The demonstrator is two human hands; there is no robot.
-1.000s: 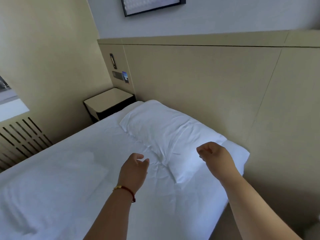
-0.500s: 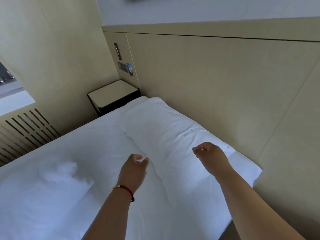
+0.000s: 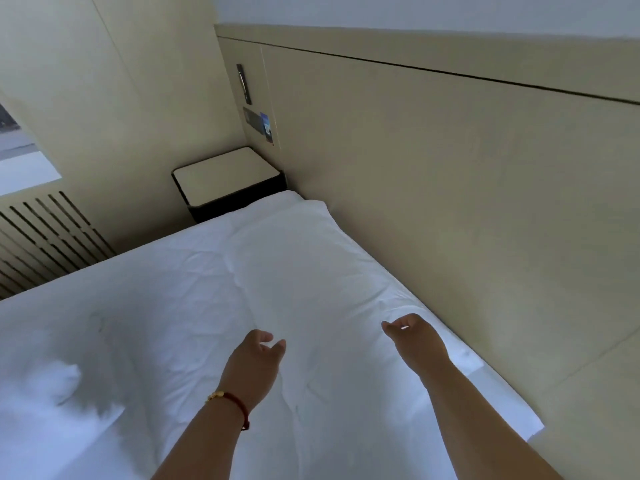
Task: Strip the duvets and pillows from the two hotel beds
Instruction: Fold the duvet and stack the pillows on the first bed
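While both arms reach out over the bed (image 3: pixel 166 292), neither hand holds anything. At the far left edge of the view a window (image 3: pixel 20 157) sits above a slatted radiator cover (image 3: pixel 45 237) on the wall. On the bed's near left part lies a bunched heap of white duvet (image 3: pixel 45 403), blurred and throwing a shadow on the sheet beside it. Further right, the left hand (image 3: pixel 254 363), with a red cord bracelet (image 3: pixel 232 403) at the wrist, hovers over the sheet near the pillow's near edge, its fingers loosely curled and empty. Beyond it, a small nightstand (image 3: pixel 227 180) with a pale top and dark sides stands in the corner, touching the bed's far corner. The white pillow (image 3: pixel 311 271) lies flat along the bed's right edge, against the beige headboard panel (image 3: pixel 450 202), stretching from the far corner toward the hands. The right hand (image 3: pixel 417 339) hangs above the pillow's near right part, thumb and fingers loosely bent, gripping nothing; whether it touches the fabric cannot be told.
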